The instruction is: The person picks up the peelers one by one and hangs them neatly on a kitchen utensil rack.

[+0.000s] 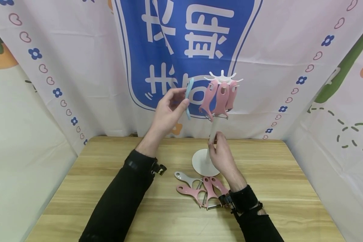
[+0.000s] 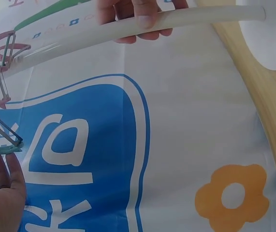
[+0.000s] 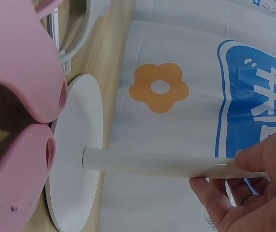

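Observation:
A light blue peeler [image 1: 190,89] is pinched upright between the thumb and fingers of my left hand [image 1: 165,116], left of a white stand's hook crown [image 1: 223,79]. Pink peelers [image 1: 222,99] hang from that crown, handles up and blades down. My right hand [image 1: 222,156] grips the white pole [image 1: 213,129] of the stand, thumb on one side and fingers on the other. In the left wrist view the blade frame of the light blue peeler [image 2: 2,149] shows above the left fingertips, close to the hanging pink ones.
The stand's round white base [image 1: 202,162] is on the wooden table [image 1: 115,188]. In front of it lie a pale grey peeler [image 1: 184,177] and several pink peelers [image 1: 187,190], handles fanned out and blades bunched together. A printed curtain [image 1: 93,67] hangs behind the table.

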A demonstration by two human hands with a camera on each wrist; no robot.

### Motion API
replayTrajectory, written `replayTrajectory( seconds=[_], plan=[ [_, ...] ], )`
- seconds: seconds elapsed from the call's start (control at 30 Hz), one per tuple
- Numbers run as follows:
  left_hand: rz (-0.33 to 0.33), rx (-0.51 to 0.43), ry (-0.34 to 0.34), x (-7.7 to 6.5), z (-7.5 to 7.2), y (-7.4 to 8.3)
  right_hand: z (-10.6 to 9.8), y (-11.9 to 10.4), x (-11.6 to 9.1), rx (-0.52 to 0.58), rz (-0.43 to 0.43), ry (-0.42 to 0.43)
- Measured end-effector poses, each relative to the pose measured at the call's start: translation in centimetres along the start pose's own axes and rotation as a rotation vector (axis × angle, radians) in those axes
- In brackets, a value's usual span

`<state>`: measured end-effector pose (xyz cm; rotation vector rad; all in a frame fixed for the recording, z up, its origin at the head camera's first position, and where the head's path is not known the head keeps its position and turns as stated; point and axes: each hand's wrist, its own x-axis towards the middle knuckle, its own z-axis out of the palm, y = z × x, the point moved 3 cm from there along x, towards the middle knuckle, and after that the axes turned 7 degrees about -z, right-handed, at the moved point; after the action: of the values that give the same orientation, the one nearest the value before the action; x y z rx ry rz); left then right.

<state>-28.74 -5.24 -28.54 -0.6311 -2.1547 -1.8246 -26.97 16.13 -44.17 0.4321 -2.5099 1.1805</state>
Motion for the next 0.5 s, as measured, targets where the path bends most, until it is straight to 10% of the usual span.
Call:
replayTrajectory(
  seconds=[0.5],
  plan=[
    [0.053, -0.007, -0.027, 2.1, 0.6, 1.2, -0.1, -0.1, -0.1, 0.008, 0.010, -0.006]
  ],
)
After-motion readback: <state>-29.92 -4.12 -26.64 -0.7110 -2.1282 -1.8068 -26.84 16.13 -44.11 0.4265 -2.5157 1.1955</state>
